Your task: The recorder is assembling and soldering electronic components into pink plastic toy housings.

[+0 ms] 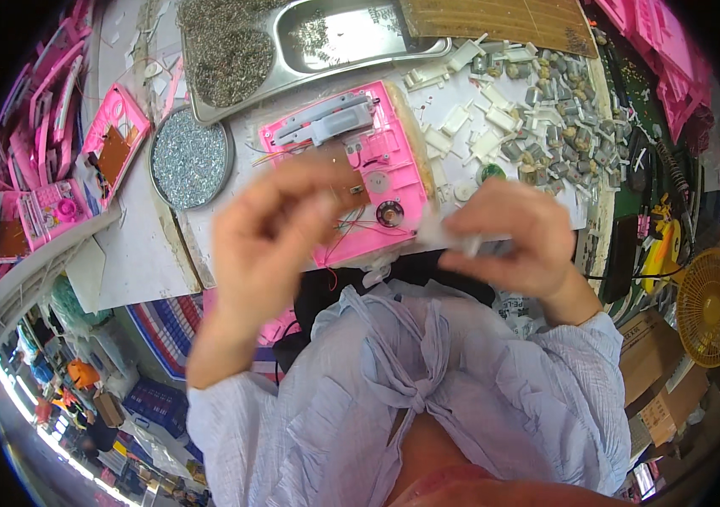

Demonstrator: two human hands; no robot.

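An open pink plastic toy shell [377, 160] lies on the white worktop in front of me, showing a brown circuit board, thin wires, a small round speaker and a grey-white part on top. My left hand [271, 224] hovers over its left side with the fingers curled; something small may be pinched in them, but blur hides it. My right hand [516, 237] is at the shell's lower right corner, pinching a small white plastic piece [449, 237].
A round dish of tiny metal screws [189, 159] stands left of the shell. A steel tray [292, 51] with more small metal parts is behind it. White plastic pieces and small grey motors [546, 110] are scattered at right. Pink shells [47, 177] are stacked at left. A yellow fan [711, 304] is at right.
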